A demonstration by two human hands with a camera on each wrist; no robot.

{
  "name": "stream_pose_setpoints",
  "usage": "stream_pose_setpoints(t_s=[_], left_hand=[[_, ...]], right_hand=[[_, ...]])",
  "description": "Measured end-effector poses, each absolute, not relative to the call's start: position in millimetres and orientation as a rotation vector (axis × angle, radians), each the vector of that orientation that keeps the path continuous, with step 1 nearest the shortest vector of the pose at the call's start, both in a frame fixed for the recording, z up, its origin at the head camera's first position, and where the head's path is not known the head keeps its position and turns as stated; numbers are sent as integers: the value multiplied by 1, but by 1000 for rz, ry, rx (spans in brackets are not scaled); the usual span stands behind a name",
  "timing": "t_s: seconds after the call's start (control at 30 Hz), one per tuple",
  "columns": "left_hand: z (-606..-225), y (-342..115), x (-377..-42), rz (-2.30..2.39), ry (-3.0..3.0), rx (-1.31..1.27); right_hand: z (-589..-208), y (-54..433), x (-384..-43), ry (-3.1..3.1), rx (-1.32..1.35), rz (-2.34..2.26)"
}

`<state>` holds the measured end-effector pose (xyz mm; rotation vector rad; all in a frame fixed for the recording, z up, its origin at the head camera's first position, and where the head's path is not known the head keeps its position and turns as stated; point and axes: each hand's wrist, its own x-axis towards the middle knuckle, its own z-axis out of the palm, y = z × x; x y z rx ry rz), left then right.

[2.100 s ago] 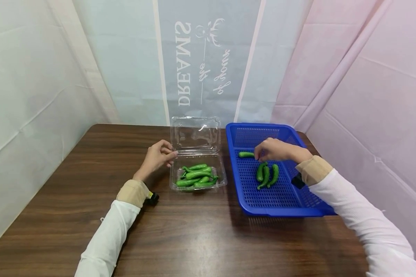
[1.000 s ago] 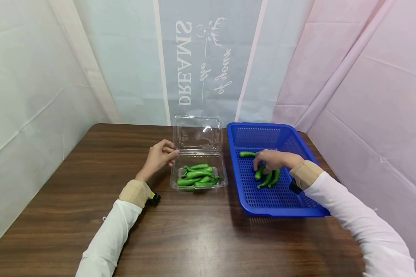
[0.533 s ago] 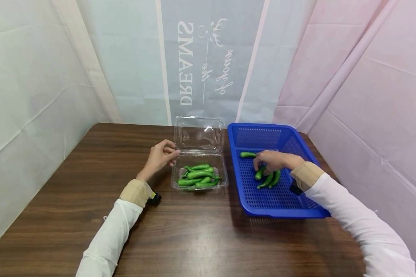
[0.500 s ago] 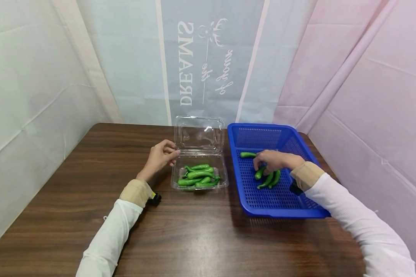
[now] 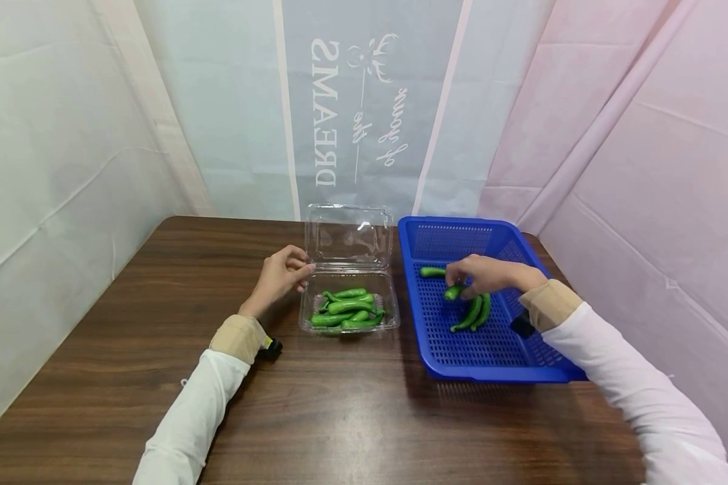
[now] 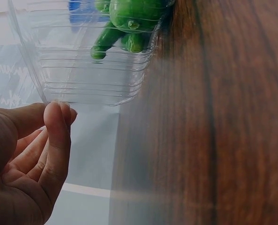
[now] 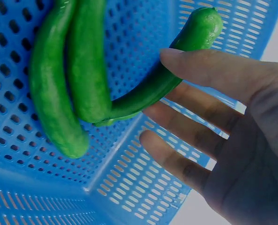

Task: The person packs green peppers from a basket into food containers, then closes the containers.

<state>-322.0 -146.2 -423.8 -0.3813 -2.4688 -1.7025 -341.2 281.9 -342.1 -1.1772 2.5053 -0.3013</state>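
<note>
In the head view my left hand (image 5: 278, 275) pinches the left rim of a clear plastic clamshell container (image 5: 391, 296), near its hinge. The left wrist view shows thumb and fingertips on the rim corner. Its lid (image 5: 348, 236) stands upright at the back, and several green chili peppers (image 5: 348, 308) lie inside. Over a blue basket, my right hand (image 5: 488, 273) holds one green chili pepper (image 7: 202, 28) between thumb and fingers. Two more chili peppers (image 7: 54, 89) lie side by side on the basket floor, and another chili pepper (image 5: 432, 272) lies behind the fingers, partly hidden.
The blue perforated basket (image 5: 421, 337) stands right of the container, its walls rising around my right hand. Both sit on a dark wood table (image 5: 315, 417). A printed cloth (image 5: 364, 121) hangs behind the table's far edge.
My right hand reached down to the chili peppers, took hold of one, and has now raised it slightly up and away from the other two. My left hand stays on the container rim.
</note>
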Motion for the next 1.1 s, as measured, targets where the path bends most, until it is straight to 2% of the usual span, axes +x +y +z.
stream_pose_setpoints(t_s=[0.5, 1.1], left_hand=[[-423, -145, -323, -1743, -2454, -403], [-418, -147, -320, -1717, -2462, -424]], right_hand=[[-314, 277, -336, 2523, -1213, -419], [-286, 228, -325, 2539, -1473, -421]])
